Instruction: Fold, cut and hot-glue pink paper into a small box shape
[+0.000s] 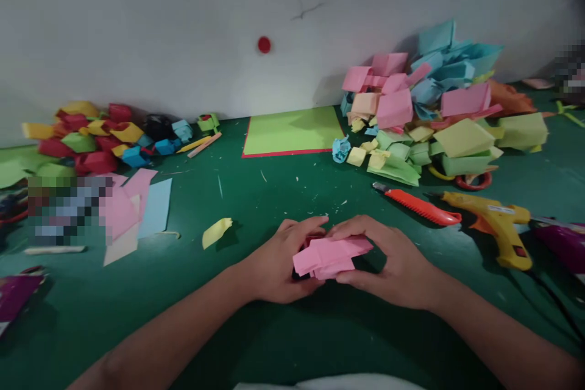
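Leftmost, against the white wall, sits a heap of folded paper pieces [91, 140] in red, yellow, green and blue. Just in front of it, flat pink and blue sheets [137, 207] lie overlapping on the green table [256, 195], and a curled yellow scrap [216, 231] lies alone further right. Behind, a lime-green sheet [292, 131] with a red edge lies flat by the wall.

At the near centre, the left hand [278, 262] curls around the left end of a pink folded paper [329, 256], fingers closed on it. The right hand [393, 262] grips the paper's right side, thumb beneath and fingers arched over the top, so the paper sits between both hands just above the table.

Beyond the right hand lies an orange utility knife [418, 207]. Behind it rises a pastel paper pile [434, 116], and a yellow glue gun [498, 222] rests at the right.
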The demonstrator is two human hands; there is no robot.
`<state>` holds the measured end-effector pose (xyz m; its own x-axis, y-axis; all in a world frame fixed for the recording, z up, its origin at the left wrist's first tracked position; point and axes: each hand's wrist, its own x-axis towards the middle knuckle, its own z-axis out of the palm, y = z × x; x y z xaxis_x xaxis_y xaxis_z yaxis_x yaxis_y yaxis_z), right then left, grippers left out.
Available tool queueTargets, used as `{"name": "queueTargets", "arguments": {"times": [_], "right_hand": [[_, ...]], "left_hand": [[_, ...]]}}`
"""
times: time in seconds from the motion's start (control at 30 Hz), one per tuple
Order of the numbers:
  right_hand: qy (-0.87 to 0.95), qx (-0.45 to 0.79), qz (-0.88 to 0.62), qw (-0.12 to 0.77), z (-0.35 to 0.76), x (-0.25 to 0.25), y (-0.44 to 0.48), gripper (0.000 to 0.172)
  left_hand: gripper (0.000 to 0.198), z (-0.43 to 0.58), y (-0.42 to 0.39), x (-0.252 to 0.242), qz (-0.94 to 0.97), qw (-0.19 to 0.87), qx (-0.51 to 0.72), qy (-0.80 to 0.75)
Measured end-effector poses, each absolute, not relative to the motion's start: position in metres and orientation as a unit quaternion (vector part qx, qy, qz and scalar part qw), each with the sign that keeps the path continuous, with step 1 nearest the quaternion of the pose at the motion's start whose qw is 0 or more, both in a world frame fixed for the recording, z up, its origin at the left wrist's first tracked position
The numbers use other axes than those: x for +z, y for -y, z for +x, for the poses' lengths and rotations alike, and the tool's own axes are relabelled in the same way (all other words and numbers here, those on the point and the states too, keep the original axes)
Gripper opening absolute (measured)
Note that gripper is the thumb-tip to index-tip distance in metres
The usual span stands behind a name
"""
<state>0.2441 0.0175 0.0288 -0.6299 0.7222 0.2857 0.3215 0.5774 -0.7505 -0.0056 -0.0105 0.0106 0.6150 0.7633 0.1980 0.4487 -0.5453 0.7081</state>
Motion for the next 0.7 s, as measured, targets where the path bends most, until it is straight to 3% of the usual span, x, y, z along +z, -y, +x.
{"name": "queueTargets", "arguments": {"times": [0.2, 0.4, 0.7], "right_hand": [[0.823, 0.325, -0.324, 0.334, 0.232, 0.021, -0.002, 0.036], [0.790, 0.330, -0.365, 0.366, 0.228, 0.017, 0.002, 0.034], [0.788, 0.346, -0.359, 0.362, 0.227, 0.009, 0.000, 0.038]], "left_hand": [[0.092, -0.014, 0.023, 0.012, 0.849, 0.304, 0.263, -0.342], [0.066, -0.015, 0.020, 0.009, 0.867, 0.289, 0.228, -0.337], [0.055, -0.014, 0.016, 0.005, 0.876, 0.282, 0.229, -0.317]]}}
